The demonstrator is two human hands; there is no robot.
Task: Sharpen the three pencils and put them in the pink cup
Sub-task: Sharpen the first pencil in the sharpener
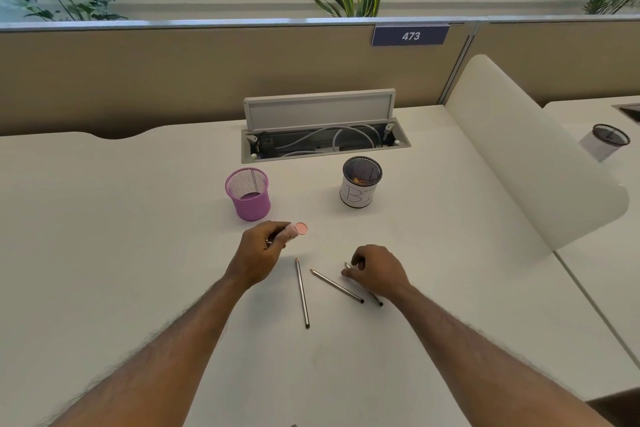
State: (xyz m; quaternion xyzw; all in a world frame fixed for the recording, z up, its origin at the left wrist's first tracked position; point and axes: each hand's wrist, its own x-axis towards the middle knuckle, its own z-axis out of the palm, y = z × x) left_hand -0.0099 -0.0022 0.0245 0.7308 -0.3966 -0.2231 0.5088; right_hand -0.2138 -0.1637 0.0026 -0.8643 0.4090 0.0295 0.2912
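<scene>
Three grey pencils lie on the white desk. The left pencil (302, 292) and the middle pencil (336, 285) rest free. My right hand (375, 270) is closed around the right pencil (376, 299), hiding most of it; only its tip and back end show. My left hand (260, 251) grips a small pink sharpener (298, 228) just above the desk, in front of the pink mesh cup (248, 193), which stands upright and looks empty.
A black mesh cup wrapped in white paper (361, 181) stands to the right of the pink one, holding shavings. Behind both is an open cable hatch (322, 130). A curved white divider (526, 156) bounds the desk on the right.
</scene>
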